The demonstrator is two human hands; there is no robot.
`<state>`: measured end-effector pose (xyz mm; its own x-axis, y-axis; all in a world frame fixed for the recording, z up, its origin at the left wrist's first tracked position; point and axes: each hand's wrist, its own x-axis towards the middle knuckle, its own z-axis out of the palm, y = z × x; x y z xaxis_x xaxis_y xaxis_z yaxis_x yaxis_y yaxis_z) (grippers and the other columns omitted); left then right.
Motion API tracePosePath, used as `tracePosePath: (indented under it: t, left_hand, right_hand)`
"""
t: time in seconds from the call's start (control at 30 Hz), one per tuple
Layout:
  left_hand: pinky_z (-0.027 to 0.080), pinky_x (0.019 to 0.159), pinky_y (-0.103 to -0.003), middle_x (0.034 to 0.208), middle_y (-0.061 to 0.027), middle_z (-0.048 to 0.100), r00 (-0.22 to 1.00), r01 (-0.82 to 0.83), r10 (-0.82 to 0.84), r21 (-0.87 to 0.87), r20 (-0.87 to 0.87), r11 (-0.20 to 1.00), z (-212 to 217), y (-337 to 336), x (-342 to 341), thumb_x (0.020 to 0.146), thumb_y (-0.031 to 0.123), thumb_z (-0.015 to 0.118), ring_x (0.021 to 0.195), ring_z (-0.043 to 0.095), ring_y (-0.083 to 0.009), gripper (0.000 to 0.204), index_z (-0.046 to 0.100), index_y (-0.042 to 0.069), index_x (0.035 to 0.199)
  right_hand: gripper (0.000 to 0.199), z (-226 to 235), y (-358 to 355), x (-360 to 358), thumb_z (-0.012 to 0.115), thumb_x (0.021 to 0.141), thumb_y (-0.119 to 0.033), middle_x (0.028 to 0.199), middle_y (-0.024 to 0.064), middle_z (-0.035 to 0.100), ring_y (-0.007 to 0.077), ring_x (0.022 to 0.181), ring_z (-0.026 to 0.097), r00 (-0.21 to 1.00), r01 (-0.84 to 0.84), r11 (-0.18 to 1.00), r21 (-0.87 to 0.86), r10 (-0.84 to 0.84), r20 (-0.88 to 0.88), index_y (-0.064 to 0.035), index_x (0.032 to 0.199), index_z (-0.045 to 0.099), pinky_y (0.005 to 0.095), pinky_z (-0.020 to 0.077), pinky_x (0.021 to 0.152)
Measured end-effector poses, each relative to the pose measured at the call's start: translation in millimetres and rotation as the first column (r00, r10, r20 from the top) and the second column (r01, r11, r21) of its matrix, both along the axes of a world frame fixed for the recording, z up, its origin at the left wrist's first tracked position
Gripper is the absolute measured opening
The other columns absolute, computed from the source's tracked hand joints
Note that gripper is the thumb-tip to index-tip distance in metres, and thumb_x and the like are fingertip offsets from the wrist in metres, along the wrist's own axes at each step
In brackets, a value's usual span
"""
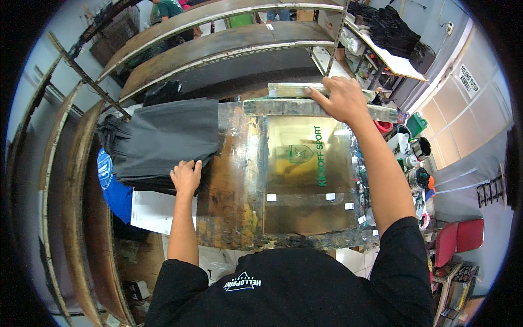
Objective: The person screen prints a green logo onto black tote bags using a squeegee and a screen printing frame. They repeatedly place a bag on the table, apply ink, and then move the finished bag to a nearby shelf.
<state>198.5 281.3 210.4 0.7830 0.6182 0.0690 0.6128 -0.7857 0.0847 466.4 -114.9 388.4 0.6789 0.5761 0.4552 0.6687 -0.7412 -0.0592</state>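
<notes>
On the left lies a thick stack of dark grey fabric pieces (169, 133), with bunched ends at its far left. My left hand (187, 175) is at the near right corner of the stack, fingers curled onto the top fabric piece. My right hand (344, 101) is wrapped over a long, worn frame bar (294, 107) at the far side of the worktable, thumb stretched to the left. Below that bar, a yellowish flat panel (294, 180) carries a green printed shield emblem and lettering. Several small white tabs (330, 197) are stuck on and beside it.
The stained worktable (229, 191) spans the middle. Long shelves (234, 49) stand behind it, more racks (87, 207) at left. Cans and tubs (420, 148) crowd the right side, near a red chair (460, 242). Another person (169, 10) is beyond the shelves.
</notes>
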Motion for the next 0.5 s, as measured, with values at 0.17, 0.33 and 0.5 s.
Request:
tracePosePath:
  t: [0.17, 0.33, 0.5]
  left_hand:
    - [0.035, 0.113, -0.057, 0.111, -0.019, 0.07, 0.999, -0.048, 0.051, -0.129, 0.015, 0.99, 10, 14, 2, 0.103, 0.046, 0.049, 0.109, 0.063, -0.0409, 0.048, 0.074, 0.008, 0.117]
    - [0.039, 0.113, -0.054, 0.112, -0.0147, 0.073, 0.865, 0.237, -0.315, 0.236, 0.391, 0.942, 24, 11, 8, 0.102, 0.03, 0.056, 0.11, 0.066, -0.0379, 0.032, 0.074, 0.005, 0.11]
    - [0.042, 0.113, -0.05, 0.114, -0.0092, 0.072, 0.633, 0.751, -0.769, 0.17, 0.092, 0.638, 50, -57, 38, 0.098, 0.02, 0.06, 0.117, 0.064, -0.0291, 0.018, 0.072, 0.007, 0.101]
  right_hand:
    - [0.065, 2, 2, -2, 0.053, 0.097, -0.064, 0.085, 0.0174, 0.07, 0.0349, 0.09, 0.067, 1.0, -0.013, 0.999, 0.03, 0.013, 0.012, -0.0024, 0.086, 0.071, 0.0482, 0.0466, 0.084]
    - [0.067, -1, 4, 2, 0.052, 0.096, -0.067, 0.085, 0.0156, 0.07, 0.0344, 0.089, 0.067, 0.999, -0.034, 0.998, 0.05, 0.033, 0.005, -0.0035, 0.086, 0.071, 0.0482, 0.0456, 0.082]
    - [0.07, 2, -2, 13, 0.05, 0.095, -0.07, 0.086, 0.0153, 0.071, 0.0343, 0.089, 0.067, 1.0, -0.028, 0.998, 0.054, 0.028, 0.011, -0.0033, 0.086, 0.07, 0.0483, 0.0452, 0.081]
